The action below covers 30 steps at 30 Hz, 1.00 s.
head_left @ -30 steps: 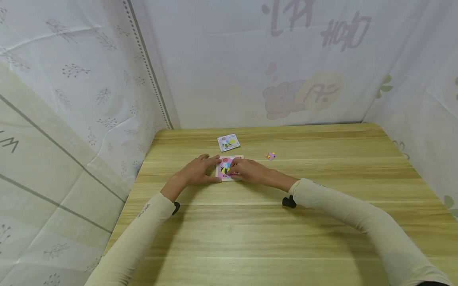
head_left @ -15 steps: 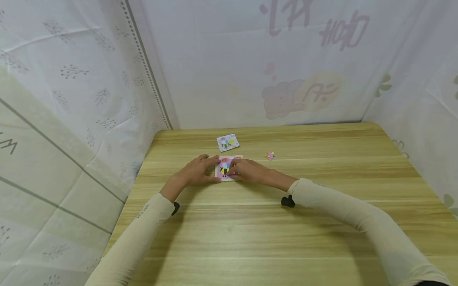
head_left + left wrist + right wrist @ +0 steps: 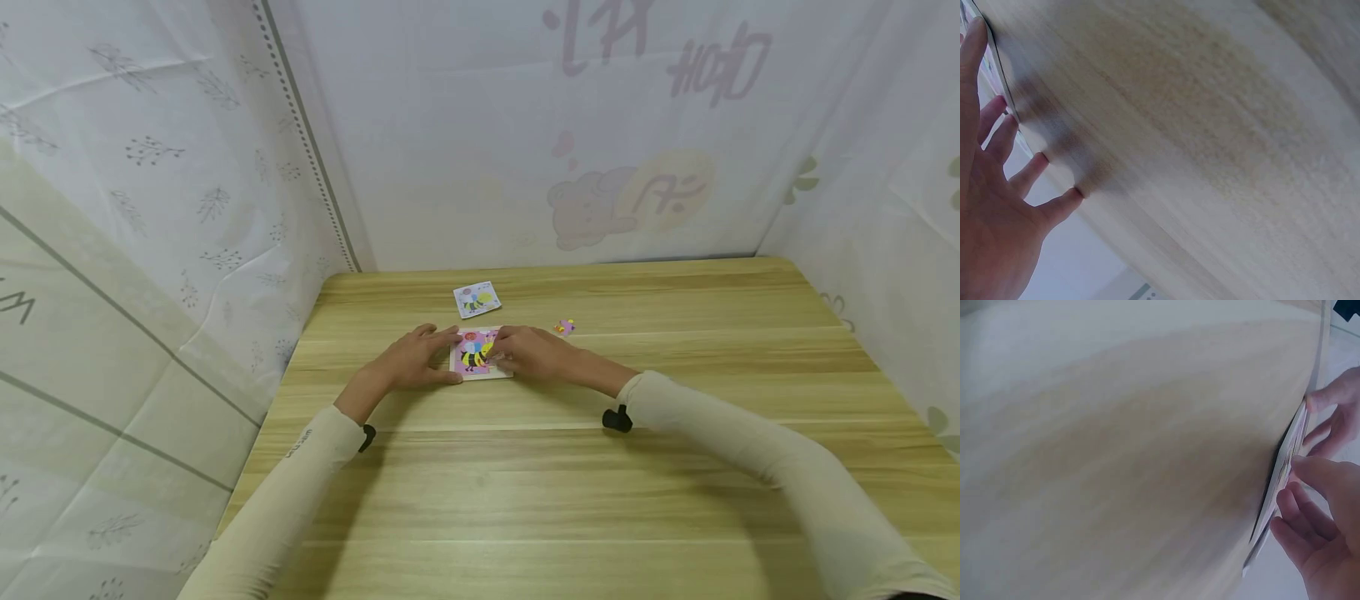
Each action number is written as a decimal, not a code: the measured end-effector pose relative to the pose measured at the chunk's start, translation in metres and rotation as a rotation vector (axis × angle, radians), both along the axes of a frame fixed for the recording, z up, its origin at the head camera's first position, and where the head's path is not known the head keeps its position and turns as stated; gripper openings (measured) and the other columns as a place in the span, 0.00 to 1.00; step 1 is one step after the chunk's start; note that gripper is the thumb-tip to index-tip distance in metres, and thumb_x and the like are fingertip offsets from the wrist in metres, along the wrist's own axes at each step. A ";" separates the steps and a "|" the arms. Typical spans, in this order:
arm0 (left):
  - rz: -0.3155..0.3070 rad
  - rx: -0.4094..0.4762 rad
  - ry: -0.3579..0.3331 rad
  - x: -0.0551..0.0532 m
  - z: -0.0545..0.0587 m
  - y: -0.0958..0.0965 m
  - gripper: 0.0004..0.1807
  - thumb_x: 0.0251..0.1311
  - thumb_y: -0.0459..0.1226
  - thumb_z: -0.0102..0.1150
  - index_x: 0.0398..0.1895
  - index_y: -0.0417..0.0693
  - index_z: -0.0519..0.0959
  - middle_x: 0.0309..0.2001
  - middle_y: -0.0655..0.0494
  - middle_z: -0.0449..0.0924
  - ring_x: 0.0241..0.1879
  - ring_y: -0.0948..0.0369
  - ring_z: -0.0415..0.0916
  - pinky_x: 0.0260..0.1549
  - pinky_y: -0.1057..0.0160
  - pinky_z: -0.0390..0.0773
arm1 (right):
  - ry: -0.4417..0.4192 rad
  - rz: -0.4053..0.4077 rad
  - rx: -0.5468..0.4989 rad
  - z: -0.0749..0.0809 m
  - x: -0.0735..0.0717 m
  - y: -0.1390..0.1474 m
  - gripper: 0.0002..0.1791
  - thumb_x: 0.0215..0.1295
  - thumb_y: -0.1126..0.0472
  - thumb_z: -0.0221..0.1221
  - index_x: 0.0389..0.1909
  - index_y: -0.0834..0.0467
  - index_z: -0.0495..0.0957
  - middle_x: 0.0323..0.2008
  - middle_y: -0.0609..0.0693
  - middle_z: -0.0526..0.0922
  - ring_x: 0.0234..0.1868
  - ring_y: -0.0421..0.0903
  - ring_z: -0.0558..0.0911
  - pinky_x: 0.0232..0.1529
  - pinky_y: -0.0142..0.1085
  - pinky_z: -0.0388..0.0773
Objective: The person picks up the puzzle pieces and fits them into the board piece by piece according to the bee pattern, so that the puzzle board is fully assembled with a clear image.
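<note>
A small square puzzle board [image 3: 472, 362] with a bee picture on pink lies on the wooden table. Its lower right part is bare and pale. My left hand [image 3: 411, 358] rests at the board's left side, thumb on the near corner and index finger on the far one. In the left wrist view the left hand's [image 3: 997, 181] other fingers spread onto the tabletop. My right hand [image 3: 536, 354] is over the board's right part, thumb and fingertips pinched together by the bee's head. A pale bit shows between them, seemingly a puzzle piece, mostly hidden.
A square bee picture card [image 3: 477, 300] lies behind the board. To the right, loose pink puzzle pieces [image 3: 565, 327] with orange and yellow lie on the wooden table [image 3: 487, 500]. Printed cloth curtains [image 3: 450, 167] stand behind and at both sides.
My right hand has moved a little to the right across the board, uncovering the bee's head and a bare lower right part. The left hand has stayed at the left edge.
</note>
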<state>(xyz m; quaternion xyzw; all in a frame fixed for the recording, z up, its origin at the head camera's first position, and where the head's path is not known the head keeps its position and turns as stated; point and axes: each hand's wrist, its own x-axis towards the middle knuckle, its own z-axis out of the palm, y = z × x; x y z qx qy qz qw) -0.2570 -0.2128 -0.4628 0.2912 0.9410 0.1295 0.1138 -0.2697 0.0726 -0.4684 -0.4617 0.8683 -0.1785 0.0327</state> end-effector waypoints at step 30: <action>-0.007 0.019 -0.006 0.002 0.002 -0.001 0.46 0.63 0.62 0.66 0.80 0.55 0.64 0.82 0.55 0.56 0.78 0.40 0.52 0.72 0.34 0.59 | 0.039 -0.290 0.025 0.008 -0.016 0.091 0.15 0.71 0.62 0.64 0.55 0.62 0.86 0.50 0.57 0.85 0.44 0.48 0.86 0.45 0.43 0.85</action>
